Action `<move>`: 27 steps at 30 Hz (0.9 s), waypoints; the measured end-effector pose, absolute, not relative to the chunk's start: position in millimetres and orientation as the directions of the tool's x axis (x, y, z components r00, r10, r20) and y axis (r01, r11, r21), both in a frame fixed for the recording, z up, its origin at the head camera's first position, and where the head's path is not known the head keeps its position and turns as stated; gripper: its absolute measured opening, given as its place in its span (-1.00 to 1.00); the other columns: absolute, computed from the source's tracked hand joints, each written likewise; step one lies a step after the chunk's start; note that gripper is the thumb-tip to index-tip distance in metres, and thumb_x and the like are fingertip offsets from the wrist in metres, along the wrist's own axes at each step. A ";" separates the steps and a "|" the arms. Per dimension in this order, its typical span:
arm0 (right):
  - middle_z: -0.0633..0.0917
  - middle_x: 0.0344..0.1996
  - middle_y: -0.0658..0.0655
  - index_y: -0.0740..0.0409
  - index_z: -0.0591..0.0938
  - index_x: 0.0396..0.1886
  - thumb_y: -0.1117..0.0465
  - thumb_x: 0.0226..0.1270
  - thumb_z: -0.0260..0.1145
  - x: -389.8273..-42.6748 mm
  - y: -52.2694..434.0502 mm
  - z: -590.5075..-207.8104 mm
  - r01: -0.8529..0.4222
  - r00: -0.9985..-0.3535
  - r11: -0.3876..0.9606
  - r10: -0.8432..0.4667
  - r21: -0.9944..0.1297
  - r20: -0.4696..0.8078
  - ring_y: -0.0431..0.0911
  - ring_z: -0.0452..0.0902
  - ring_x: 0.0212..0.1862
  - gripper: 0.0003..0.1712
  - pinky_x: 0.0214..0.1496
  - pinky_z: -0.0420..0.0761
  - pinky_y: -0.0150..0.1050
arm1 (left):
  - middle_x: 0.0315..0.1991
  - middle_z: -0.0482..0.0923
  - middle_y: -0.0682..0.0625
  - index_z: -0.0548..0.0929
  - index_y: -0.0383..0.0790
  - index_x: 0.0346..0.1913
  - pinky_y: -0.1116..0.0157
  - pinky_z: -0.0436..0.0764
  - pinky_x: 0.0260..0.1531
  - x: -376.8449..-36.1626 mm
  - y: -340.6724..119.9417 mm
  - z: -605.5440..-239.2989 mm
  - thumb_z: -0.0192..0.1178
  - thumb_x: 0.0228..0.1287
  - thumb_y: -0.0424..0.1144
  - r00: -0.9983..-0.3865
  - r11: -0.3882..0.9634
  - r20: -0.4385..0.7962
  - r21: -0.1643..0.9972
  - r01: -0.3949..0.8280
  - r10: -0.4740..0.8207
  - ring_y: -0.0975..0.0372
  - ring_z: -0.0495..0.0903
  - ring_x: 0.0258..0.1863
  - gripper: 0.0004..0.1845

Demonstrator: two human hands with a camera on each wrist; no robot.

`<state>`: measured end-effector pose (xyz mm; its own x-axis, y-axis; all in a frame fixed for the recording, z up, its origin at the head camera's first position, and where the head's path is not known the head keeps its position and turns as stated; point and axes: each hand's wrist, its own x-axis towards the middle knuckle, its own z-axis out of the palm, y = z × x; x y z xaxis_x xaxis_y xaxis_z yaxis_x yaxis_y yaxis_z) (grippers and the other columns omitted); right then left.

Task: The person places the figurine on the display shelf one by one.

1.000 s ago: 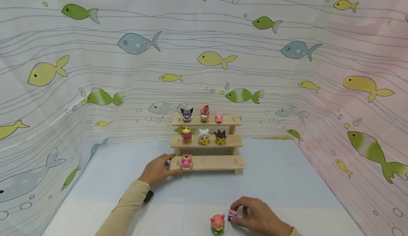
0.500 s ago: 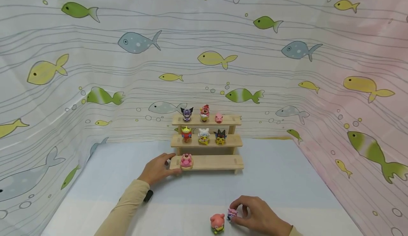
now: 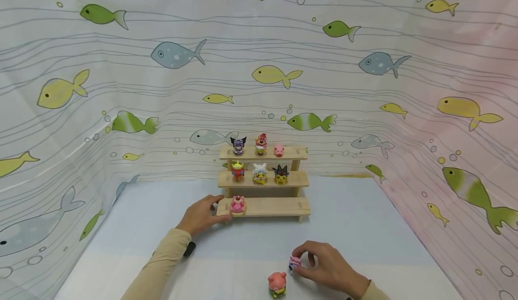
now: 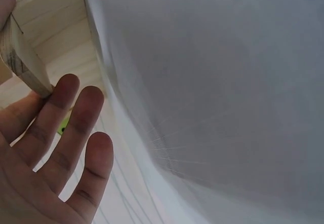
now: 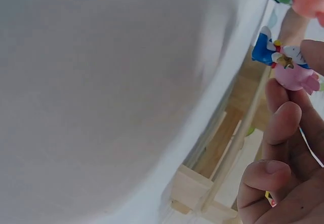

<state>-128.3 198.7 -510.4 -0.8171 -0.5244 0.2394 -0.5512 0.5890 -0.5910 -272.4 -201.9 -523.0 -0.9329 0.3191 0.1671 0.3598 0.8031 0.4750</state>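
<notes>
My right hand (image 3: 325,266) pinches a small pink and blue figurine (image 3: 295,263) between thumb and fingertips. Seen from the right wrist, this figurine (image 5: 286,62) has blue legs, white boots and a gold star-like piece. Just below it in the head view, a coral-pink figurine (image 3: 277,284) with a green base stands on the table. At the left end of a three-tier wooden display stand (image 3: 275,206), my left hand (image 3: 202,215) holds the lowest board, thumb at the front edge and index finger behind. A pink bear-like figurine (image 3: 238,205) sits on that board beside the thumb.
Three figurines stand on the middle tier (image 3: 291,184), among them a white-hooded one (image 3: 260,174). The top tier (image 3: 299,153) bears three more, including a pink pig (image 3: 279,150). Fish-printed cloth walls (image 3: 226,48) enclose the pale table (image 3: 356,228).
My right hand has moved slightly forward, away from the body, carrying the pink and blue figurine past the coral-pink one. The left hand stays at the stand.
</notes>
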 end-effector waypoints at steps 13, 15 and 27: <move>0.68 -0.22 -0.33 -0.27 0.70 -0.06 -0.04 0.26 0.52 -148.8 192.9 -504.4 -0.561 -0.822 0.600 -0.484 -0.570 0.300 -0.34 0.47 -0.43 -0.73 -0.42 0.45 -0.43 | -0.06 0.65 0.05 0.59 -0.15 0.32 0.15 0.61 -0.25 -272.3 -201.5 -521.5 0.44 -0.02 0.40 -0.928 0.806 0.177 0.462 0.371 0.326 0.22 0.60 -0.19 -0.07; 0.68 -0.22 -0.34 -0.28 0.70 -0.06 -0.04 0.25 0.53 -152.6 191.8 -504.2 -0.561 -0.823 0.603 -0.478 -0.567 0.306 -0.33 0.48 -0.43 -0.72 -0.41 0.45 -0.42 | -0.06 0.64 0.05 0.59 -0.16 0.32 0.15 0.60 -0.25 -272.5 -201.8 -521.4 0.44 -0.02 0.40 -0.928 0.808 0.176 0.457 0.373 0.329 0.23 0.60 -0.19 -0.07; 0.68 -0.19 -0.33 -0.26 0.71 -0.02 -0.05 0.24 0.53 -173.0 185.8 -501.5 -0.529 -0.846 0.602 -0.429 -0.598 0.317 -0.31 0.50 -0.41 -0.68 -0.42 0.48 -0.40 | -0.07 0.64 0.05 0.58 -0.14 0.34 0.14 0.61 -0.24 -271.8 -200.5 -521.3 0.44 -0.02 0.40 -0.933 0.815 0.153 0.455 0.358 0.325 0.20 0.61 -0.19 -0.07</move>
<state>-173.0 185.8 -501.5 -0.8459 -0.4287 0.3173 -0.5294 0.6022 -0.5976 -271.8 -200.5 -521.3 -0.9333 0.3250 0.1530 0.3585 0.8152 0.4548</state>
